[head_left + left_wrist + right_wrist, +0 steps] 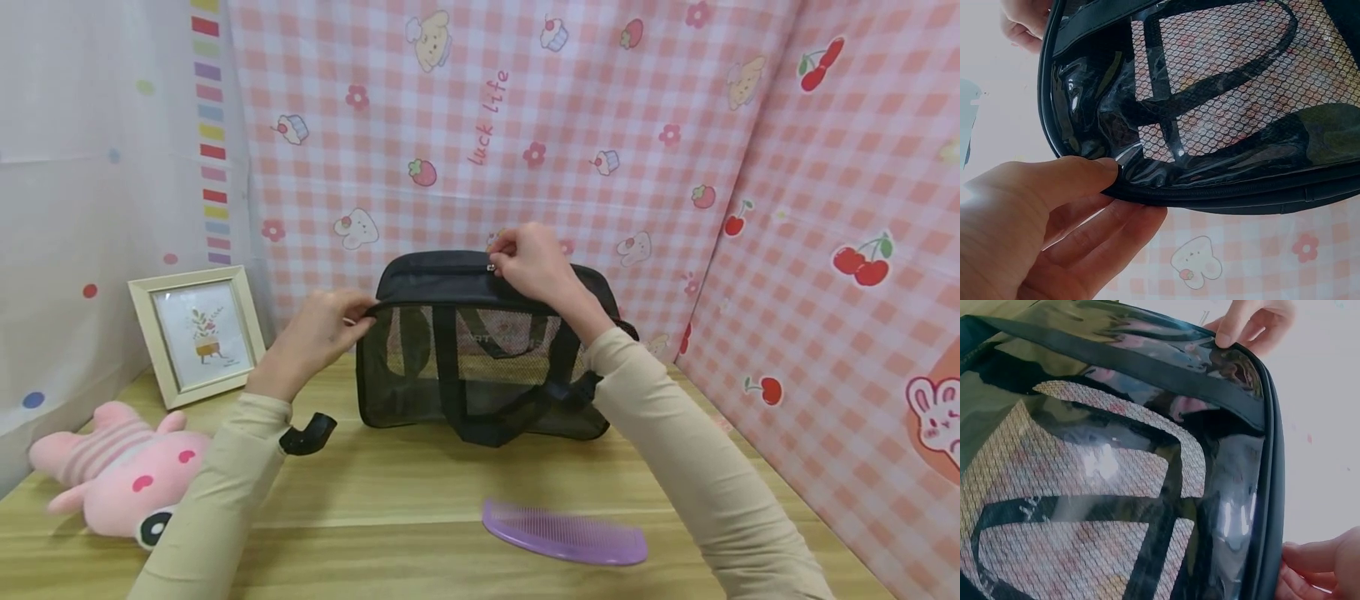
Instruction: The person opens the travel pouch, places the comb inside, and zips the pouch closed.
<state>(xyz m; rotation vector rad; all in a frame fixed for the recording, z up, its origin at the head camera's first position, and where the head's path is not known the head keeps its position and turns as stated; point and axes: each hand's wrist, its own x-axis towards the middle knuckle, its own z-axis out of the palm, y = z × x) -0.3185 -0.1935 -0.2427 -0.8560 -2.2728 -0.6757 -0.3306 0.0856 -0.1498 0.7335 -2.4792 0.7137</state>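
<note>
A black bag (pixel 405 400) with see-through panels, mesh and two strap handles stands upright on the table. My left hand (pixel 318 329) pinches its upper left corner; in the left wrist view the thumb (pixel 1088 174) lies on the clear panel, with fingers behind the edge. At the top of the bag, my right hand (pixel 532 258) pinches the small metal zipper pull (pixel 491 267). The right wrist view shows the right hand (pixel 1316 565) at the bag's dark edge, its fingertips partly hidden.
On the wooden table (pixel 405 533), a purple comb (pixel 566 535) lies in front of the bag. To the left are a pink plush toy (pixel 127 479), a framed picture (pixel 202 333) and a small black curved object (pixel 307 435) beside the left sleeve. Checked cloth (pixel 637 83) hangs behind.
</note>
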